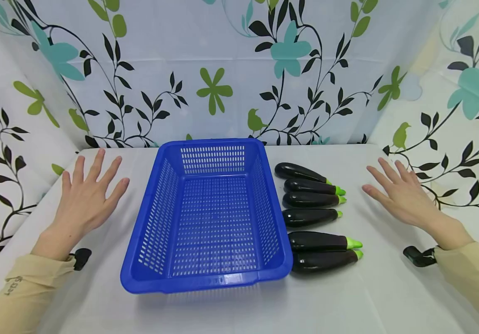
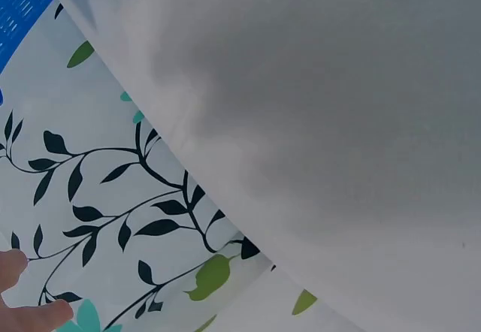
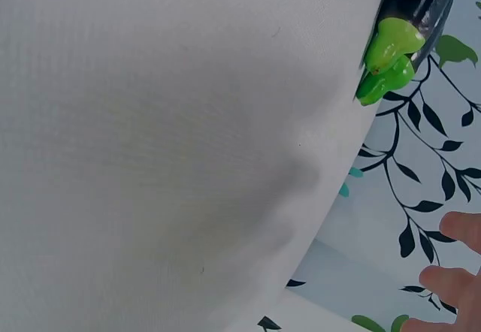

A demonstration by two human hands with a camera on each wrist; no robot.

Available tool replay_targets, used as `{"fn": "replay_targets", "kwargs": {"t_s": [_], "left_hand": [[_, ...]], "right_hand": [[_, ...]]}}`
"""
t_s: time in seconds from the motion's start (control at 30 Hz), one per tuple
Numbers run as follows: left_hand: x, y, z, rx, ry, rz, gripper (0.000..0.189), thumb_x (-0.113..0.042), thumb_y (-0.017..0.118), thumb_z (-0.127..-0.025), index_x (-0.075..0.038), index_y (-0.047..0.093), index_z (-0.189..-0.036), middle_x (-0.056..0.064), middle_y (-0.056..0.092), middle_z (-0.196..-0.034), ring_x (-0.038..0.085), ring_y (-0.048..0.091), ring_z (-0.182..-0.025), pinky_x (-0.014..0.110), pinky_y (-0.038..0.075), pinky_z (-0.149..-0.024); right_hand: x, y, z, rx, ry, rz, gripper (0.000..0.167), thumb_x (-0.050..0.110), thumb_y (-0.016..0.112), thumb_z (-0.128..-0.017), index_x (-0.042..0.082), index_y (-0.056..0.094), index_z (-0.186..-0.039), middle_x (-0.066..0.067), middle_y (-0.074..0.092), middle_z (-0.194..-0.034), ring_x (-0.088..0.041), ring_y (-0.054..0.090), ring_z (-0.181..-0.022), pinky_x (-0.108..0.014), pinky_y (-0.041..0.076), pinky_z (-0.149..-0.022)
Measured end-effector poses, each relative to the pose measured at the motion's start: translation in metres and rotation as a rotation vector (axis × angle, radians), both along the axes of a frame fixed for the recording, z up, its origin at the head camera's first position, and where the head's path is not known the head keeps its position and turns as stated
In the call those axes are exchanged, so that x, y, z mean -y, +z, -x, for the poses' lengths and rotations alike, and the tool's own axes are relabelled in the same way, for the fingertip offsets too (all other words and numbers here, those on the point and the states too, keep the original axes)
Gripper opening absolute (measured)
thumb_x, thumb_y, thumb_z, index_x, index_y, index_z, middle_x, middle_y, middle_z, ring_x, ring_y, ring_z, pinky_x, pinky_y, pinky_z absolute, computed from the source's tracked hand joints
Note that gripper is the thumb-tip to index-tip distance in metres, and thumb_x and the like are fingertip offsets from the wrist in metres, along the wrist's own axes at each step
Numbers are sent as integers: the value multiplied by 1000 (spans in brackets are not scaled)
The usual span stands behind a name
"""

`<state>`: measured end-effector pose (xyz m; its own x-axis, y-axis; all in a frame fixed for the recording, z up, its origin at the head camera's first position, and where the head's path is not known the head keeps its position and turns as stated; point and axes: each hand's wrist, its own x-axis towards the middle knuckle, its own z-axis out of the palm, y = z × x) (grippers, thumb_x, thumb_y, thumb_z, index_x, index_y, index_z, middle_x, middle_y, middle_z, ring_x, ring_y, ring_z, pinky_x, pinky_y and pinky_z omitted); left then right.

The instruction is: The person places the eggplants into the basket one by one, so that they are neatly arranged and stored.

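Observation:
A blue perforated plastic basket [image 1: 218, 280] stands in the middle of the white table, with nothing in it. To its right lie several dark eggplants [image 1: 311, 200] in a column, their green stem ends pointing right. My left hand [image 1: 86, 199], fingers spread, is left of the basket and holds nothing. On the far side, my right hand [image 1: 406, 197] is held palm down with straight fingers, apart from the eggplants. The right wrist view catches green eggplant stems [image 3: 394, 43] at its top right; a corner of the basket [image 2: 22, 16] shows in the left wrist view.
The white tabletop [image 1: 206, 315] ends at a patterned curtain [image 1: 164, 46] with leaves, flowers and birds, which also hangs at both sides. Each wrist wears a black strap device, such as the right one [image 1: 419, 256].

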<state>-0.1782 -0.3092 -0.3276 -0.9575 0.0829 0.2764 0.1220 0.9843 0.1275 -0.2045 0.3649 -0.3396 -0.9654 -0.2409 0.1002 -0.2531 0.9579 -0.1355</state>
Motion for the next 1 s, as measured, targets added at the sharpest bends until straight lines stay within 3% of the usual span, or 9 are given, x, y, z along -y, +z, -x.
{"fn": "replay_targets", "kwargs": {"t_s": [0.27,0.53,0.8,1.0], "left_hand": [[-8,3,10,-2,-8,-29,71,-59,26,-104,-18,17,-161,17,-1,-167,52,-7,-149,77,1,-111],[-18,2,17,27,-37,-178,72,-55,26,-105,-9,18,-160,24,6,-165,50,3,-150,69,6,-117],[-36,-2,29,47,-40,-413,66,-49,25,-107,-5,27,-157,30,31,-156,55,31,-140,71,26,-109],[-56,-7,33,102,-82,-698,66,-45,34,-107,-1,28,-156,28,37,-154,51,39,-138,65,37,-107]], "right_hand": [[6,1,7,14,7,33,71,53,41,-104,8,27,-158,-23,9,-165,-53,-5,-149,-74,-2,-113],[15,0,13,19,35,38,70,53,42,-104,8,31,-156,-23,15,-165,-53,3,-149,-73,6,-114],[28,3,26,36,64,94,70,50,45,-103,4,34,-154,-26,21,-162,-53,10,-148,-68,11,-116],[44,7,40,63,91,147,71,49,49,-102,2,36,-153,-27,25,-160,-52,19,-146,-68,17,-115]]}}
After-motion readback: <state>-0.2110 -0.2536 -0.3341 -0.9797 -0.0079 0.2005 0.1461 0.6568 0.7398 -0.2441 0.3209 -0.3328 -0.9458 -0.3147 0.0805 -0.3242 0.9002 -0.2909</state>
